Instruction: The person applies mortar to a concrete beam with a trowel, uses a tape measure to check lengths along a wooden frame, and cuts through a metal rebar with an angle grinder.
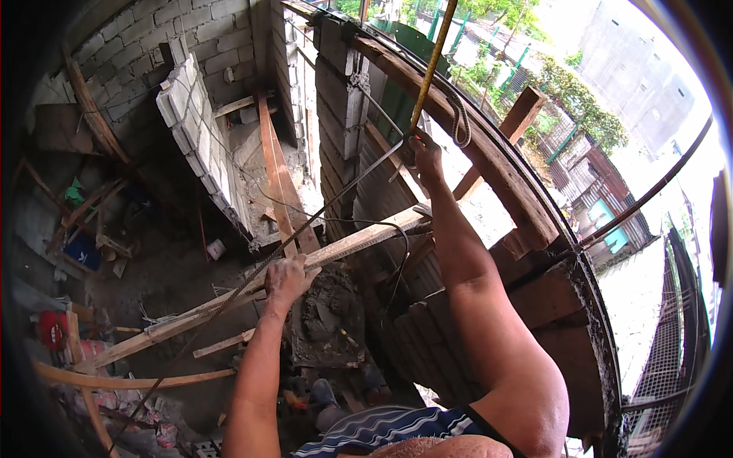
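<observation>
My left hand (287, 279) is closed over a long pale wooden beam (359, 243), which runs from lower left to the middle right. A thin dark ribbed rod (336, 197) slants close past that hand toward the right one. Raised at the upper right, my right hand (427, 159) is closed around a dark, partly hidden case. From there a yellow strip (433, 67), like a tape measure's blade, rises out of the top of the view. Beside it hangs a looped cord or strap (462, 122).
Below the beam sits a tray of wet mortar (327, 324). A grey block wall (200, 126) and a plank (276, 172) stand lower down beyond it. Heavy timber (489, 175) edges the opening on the right. A red item (52, 330) lies far left among scrap wood.
</observation>
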A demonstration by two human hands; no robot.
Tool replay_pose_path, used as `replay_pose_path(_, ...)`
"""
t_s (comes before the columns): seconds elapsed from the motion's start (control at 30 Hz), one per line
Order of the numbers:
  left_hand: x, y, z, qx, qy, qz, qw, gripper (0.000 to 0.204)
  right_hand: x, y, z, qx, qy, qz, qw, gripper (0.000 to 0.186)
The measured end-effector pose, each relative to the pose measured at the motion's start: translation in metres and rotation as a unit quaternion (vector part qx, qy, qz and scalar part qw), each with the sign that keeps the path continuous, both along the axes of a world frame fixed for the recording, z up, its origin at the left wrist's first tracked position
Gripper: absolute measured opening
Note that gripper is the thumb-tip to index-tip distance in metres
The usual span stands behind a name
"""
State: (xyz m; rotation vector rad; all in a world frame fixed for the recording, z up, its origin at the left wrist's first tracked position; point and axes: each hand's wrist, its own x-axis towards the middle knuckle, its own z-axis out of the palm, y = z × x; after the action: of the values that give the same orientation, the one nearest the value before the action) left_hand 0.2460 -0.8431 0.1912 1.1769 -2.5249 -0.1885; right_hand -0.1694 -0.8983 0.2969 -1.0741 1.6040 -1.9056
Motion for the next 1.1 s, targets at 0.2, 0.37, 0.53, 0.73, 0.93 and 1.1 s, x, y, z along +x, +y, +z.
replay_pose_path(0.2, 0.003, -0.001, -0.003, -0.007, 0.004, 0.005, 1.000, 0.043, 0.006, 0.008, 0.009, -0.009, -0.021, 0.022, 0.999, 0.040)
replay_pose_path(0.37, 0.000, 0.000, -0.002, -0.019, 0.008, 0.002, 1.000, 0.043, 0.002, 0.009, 0.012, -0.004, -0.008, 0.006, 1.000, 0.035)
replay_pose_path(0.53, 0.000, 0.001, -0.002, -0.030, 0.028, 0.002, 0.999, 0.041, 0.004, 0.008, 0.011, -0.008, -0.016, 0.007, 1.000, 0.035)
replay_pose_path(0.73, 0.001, 0.001, 0.000, 0.017, 0.000, 0.022, 1.000, 0.043, 0.005, 0.005, 0.010, 0.006, 0.009, -0.014, 1.000, 0.036)
replay_pose_path(0.93, 0.000, 0.002, 0.000, 0.011, 0.022, 0.015, 1.000, 0.043, -0.003, 0.000, 0.005, -0.025, -0.034, 0.009, 0.999, 0.036)
replay_pose_path(1.1, 0.002, 0.003, 0.005, 0.008, 0.035, 0.009, 0.999, 0.039, 0.001, 0.002, 0.008, -0.008, -0.020, -0.002, 1.000, 0.037)
